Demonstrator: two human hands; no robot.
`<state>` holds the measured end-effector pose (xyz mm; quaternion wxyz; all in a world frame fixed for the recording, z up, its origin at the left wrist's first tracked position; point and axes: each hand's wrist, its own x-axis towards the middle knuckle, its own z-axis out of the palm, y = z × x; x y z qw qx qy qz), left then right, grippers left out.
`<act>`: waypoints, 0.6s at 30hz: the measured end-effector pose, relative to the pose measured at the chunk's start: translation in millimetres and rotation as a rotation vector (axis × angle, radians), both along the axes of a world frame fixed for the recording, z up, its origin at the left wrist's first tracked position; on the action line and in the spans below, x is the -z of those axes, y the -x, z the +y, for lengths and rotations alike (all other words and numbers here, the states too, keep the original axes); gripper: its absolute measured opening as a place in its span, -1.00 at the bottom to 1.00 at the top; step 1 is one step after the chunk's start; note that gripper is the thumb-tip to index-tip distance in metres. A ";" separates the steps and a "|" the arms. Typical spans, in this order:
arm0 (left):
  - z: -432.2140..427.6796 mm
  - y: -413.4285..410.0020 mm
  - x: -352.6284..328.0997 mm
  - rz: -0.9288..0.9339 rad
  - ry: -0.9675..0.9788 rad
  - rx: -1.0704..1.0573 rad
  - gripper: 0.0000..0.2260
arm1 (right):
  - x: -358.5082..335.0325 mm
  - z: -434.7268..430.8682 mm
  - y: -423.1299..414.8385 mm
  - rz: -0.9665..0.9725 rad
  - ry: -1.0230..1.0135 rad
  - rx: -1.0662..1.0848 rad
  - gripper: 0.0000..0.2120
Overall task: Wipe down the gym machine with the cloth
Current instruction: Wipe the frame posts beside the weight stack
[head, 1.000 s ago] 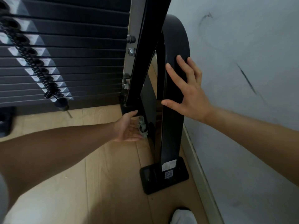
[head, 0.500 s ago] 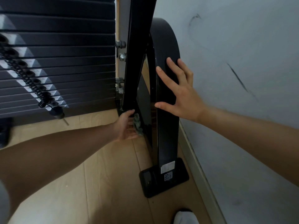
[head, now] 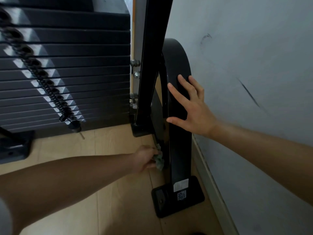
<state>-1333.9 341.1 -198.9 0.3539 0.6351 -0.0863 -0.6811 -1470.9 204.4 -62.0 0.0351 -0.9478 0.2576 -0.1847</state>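
The gym machine's black curved leg (head: 179,150) runs down to a foot plate (head: 177,199) on the floor beside the wall. My left hand (head: 145,158) grips a crumpled grey-green cloth (head: 159,161) and holds it against the lower inner side of the black frame, just above the floor. My right hand (head: 191,107) rests flat with spread fingers on the outer face of the curved leg, higher up. A straight black upright (head: 150,65) stands to the left of the curved leg.
The black weight stack (head: 64,73) with a coiled cord (head: 42,80) and selector pin fills the upper left. A grey wall (head: 254,82) with scuff marks and a skirting board runs along the right. The floor (head: 110,209) is light wood. A dark machine base (head: 13,146) sits at far left.
My left hand has slid the cloth down the frame towards the floor. My right hand has kept its place on the curved leg. The view has pulled back and tilted up a little.
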 end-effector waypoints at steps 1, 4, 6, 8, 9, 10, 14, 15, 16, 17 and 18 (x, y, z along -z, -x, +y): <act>-5.1 -5.3 -1.4 -0.010 0.044 -0.045 -0.86 | 0.3 -0.1 0.2 -0.004 0.000 -0.003 -0.12; -25.1 -28.4 -6.9 -0.045 0.158 -0.237 -0.84 | 1.0 0.0 0.1 -0.007 0.010 -0.005 -0.12; -39.7 -46.8 -9.6 -0.084 0.176 -0.381 -0.83 | 1.8 0.1 -0.4 -0.008 0.014 -0.009 -0.11; -51.6 -63.3 -11.6 -0.071 0.181 -0.507 -0.83 | 2.4 0.1 -0.3 -0.011 0.007 -0.015 -0.11; -54.7 -69.2 -11.1 -0.050 0.174 -0.552 -0.86 | 2.5 -0.1 0.0 -0.010 0.002 -0.018 -0.10; -55.9 -71.6 -13.2 -0.029 0.161 -0.582 -0.89 | 2.4 -0.3 0.0 -0.011 -0.004 -0.020 -0.10; -59.1 -64.8 -21.0 0.094 0.124 -0.678 -0.86 | 2.6 -1.4 0.8 -0.018 -0.014 -0.032 -0.11; -59.7 -61.2 -24.3 0.112 0.122 -0.692 -0.83 | 2.9 -1.8 1.1 -0.020 -0.007 -0.037 -0.12; -62.1 -58.2 -26.7 0.136 0.128 -0.709 -0.78 | 3.1 -2.4 1.2 -0.020 0.000 -0.039 -0.12; -64.9 -55.8 -28.9 0.164 0.130 -0.743 -0.74 | 3.6 -2.7 1.1 -0.019 0.004 -0.039 -0.11; -67.6 -54.8 -29.9 0.182 0.121 -0.769 -0.70 | 3.9 -2.9 1.0 -0.018 0.003 -0.037 -0.11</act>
